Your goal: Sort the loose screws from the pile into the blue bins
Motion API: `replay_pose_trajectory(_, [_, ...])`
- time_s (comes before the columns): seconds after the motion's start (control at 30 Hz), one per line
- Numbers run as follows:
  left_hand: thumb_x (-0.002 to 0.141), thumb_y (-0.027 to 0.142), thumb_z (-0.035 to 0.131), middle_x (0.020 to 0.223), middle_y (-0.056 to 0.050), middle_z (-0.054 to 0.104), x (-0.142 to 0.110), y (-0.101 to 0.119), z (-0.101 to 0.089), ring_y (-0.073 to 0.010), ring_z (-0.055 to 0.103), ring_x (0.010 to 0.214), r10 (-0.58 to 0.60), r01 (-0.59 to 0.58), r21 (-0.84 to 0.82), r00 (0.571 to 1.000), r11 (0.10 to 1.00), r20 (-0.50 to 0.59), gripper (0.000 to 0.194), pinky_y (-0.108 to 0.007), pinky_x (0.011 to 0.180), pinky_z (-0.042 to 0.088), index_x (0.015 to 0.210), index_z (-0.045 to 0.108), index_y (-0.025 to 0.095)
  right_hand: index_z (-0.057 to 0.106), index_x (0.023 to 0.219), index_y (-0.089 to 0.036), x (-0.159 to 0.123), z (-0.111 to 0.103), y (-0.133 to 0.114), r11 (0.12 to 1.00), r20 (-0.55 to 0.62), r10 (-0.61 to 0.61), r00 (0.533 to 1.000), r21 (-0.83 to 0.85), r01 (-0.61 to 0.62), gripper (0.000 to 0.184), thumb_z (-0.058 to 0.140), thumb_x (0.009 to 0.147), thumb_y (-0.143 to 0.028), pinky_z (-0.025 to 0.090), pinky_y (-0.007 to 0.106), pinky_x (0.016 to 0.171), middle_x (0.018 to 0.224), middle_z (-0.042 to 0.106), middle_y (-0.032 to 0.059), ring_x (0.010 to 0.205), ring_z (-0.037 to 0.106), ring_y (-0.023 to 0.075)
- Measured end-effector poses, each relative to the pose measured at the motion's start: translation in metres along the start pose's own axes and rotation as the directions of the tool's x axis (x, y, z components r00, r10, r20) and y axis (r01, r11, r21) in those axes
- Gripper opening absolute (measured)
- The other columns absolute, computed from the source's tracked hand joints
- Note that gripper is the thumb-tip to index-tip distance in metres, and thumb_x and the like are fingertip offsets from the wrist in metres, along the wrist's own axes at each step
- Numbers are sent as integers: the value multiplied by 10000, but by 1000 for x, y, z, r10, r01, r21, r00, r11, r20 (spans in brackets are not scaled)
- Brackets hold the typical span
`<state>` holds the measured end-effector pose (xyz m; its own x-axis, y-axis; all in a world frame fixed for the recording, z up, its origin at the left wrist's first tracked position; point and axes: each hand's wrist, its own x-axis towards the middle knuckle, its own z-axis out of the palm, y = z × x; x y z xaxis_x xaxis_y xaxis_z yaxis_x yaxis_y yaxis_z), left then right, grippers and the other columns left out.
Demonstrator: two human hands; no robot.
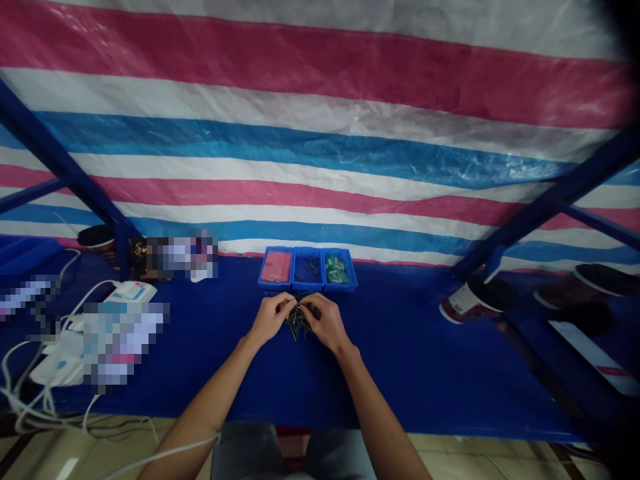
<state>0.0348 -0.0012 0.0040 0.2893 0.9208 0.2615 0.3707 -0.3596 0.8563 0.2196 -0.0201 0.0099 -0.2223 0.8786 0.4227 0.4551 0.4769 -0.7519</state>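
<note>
A small heap of dark, thin screws (299,327) lies on the blue table, just in front of three joined blue bins. My left hand (270,317) is closed at the heap's left side, thumb and fingers pinching at screws. From the right, my right hand (325,321) does the same, its fingers curled in close to the left fingertips. The exact screws between the fingers are hard to make out. Behind the hands, the left bin (277,267) holds flat red-pink pieces. More dark screws lie in the middle bin (307,267), and green items in the right bin (340,269).
White power strips (60,363) with tangled cables lie on the table's left. A lidded cup (473,298) stands at the right, near a phone-like flat object (595,357). Blue frame bars slant up both sides before a striped sheet (320,157). A cable crosses the left forearm.
</note>
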Motion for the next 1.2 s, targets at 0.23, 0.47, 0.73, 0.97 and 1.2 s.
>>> replay_pose_trajectory(0.23, [946, 375, 552, 543, 33, 563, 0, 2, 1, -105, 479, 504, 12, -12, 4, 999, 1000, 51, 282, -209, 555, 354, 919, 715, 146, 698, 1022, -226, -9, 4, 3, 1000, -66, 10, 998, 27, -8, 187, 520, 979, -266, 513, 298, 742, 977, 656, 74, 811, 628, 189])
replay_pose_trajectory(0.47, [949, 337, 551, 554, 20, 584, -1, 4, 1, -102, 477, 499, 41, -44, 24, 996, 999, 79, 278, -208, 546, 345, 842, 721, 145, 646, 1026, -222, -9, 4, 1, 999, -5, -26, 1000, -23, 26, 166, 483, 1002, -242, 483, 283, 764, 937, 632, 56, 841, 621, 183])
replay_pose_trajectory(0.73, [959, 379, 530, 580, 9, 572, -2, 7, -1, -115, 481, 522, 62, -63, 9, 995, 998, 83, 335, -220, 568, 366, 785, 698, 147, 571, 978, -213, -9, 7, -2, 961, 74, -43, 996, -270, 62, 229, 349, 1037, -214, 407, 320, 773, 915, 619, 60, 810, 578, 196])
replay_pose_trajectory(0.97, [950, 368, 535, 566, 5, 575, -2, 6, 1, -120, 484, 524, 83, -86, 36, 993, 996, 78, 335, -225, 560, 356, 758, 700, 149, 548, 852, -206, -10, 7, -2, 954, 79, -24, 997, -297, 47, 273, 355, 1041, -246, 378, 314, 751, 821, 624, 41, 732, 570, 178])
replay_pose_trajectory(1.2, [948, 348, 543, 549, 21, 561, -2, 7, 0, -108, 474, 508, 68, -69, 28, 997, 997, 37, 292, -218, 553, 348, 799, 691, 145, 588, 1056, -218, -11, 3, -3, 981, 81, -46, 996, -186, 60, 177, 416, 1033, -258, 421, 303, 780, 976, 667, 66, 848, 615, 198])
